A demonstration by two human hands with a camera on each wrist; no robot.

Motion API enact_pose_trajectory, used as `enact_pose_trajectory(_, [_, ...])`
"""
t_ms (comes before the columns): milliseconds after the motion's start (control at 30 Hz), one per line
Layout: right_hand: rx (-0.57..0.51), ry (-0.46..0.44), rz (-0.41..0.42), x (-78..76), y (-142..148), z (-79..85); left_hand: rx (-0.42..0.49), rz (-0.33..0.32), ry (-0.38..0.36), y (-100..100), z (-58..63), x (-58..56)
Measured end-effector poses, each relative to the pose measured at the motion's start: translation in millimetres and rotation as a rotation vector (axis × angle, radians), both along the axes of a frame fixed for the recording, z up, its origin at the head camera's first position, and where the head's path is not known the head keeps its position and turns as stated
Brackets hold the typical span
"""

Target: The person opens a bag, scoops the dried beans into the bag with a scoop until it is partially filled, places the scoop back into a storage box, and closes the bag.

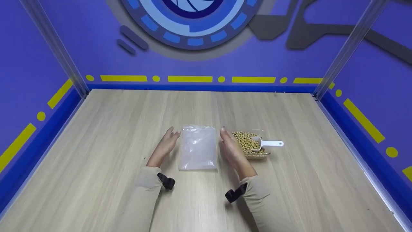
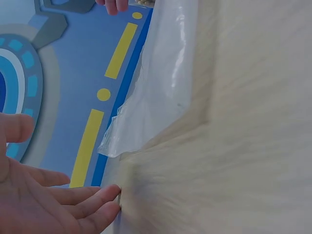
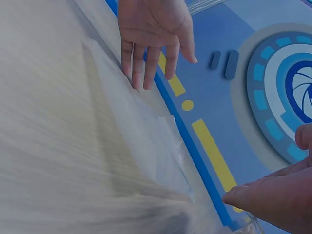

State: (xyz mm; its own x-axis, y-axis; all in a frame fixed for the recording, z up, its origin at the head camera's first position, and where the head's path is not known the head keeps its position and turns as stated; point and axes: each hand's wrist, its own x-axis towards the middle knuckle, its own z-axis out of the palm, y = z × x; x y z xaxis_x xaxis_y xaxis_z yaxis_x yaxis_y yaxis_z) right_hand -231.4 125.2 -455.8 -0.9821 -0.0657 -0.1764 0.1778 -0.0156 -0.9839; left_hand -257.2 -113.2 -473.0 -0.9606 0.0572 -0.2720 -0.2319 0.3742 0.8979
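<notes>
A clear plastic zip bag [image 1: 198, 148], or a stack of them, lies flat on the wooden table between the two hands. To its left, my left hand [image 1: 165, 145] is held with straight, spread fingers and grips nothing. On the other side my right hand [image 1: 232, 150] is also extended, palm facing the bag, with nothing in it. The left wrist view shows the left palm [image 2: 48, 200] turned toward the bag, its fingertips near the table. Just past the right hand stands a clear box [image 1: 257, 157] of yellowish beans [image 1: 244, 141], partly hidden by that hand. A white scoop [image 1: 272, 143] rests in the beans, handle pointing right.
The light wooden table [image 1: 112, 129] is bounded by a blue back wall [image 1: 193, 69] and blue side walls with yellow markings. Metal posts [image 1: 351, 48] stand at the back corners. Each wrist wears a black camera mount [image 1: 236, 192].
</notes>
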Motion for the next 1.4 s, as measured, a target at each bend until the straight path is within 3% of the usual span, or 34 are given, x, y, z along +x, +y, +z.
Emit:
enact_pose_trajectory(300, [0.109,-0.063,0.001,9.7,-13,-21.6,-0.016,-0.006,-0.028,7,-13.7,8.6])
enact_pose_trajectory(600, [-0.048,-0.196,-0.066,9.1,-23,-33.1,0.091,0.0,-0.079,13,-16.4,9.7])
enact_pose_trajectory(933, [0.079,-0.117,-0.096,1.3,-23,-44.7,0.126,0.011,-0.072,18,-14.4,4.3])
enact_pose_trajectory(1100, [0.126,-0.054,-0.113,-1.7,-25,-50.5,0.115,0.011,-0.019,22,-16.2,2.0])
enact_pose_trajectory(1267, [0.162,-0.005,-0.132,-4.1,-27,-50.6,0.048,0.005,0.088,22,-17.7,-0.7])
enact_pose_trajectory(1400, [0.104,0.004,-0.138,-6.5,-28,-49.2,0.047,-0.006,0.139,21,-17.8,-2.2])
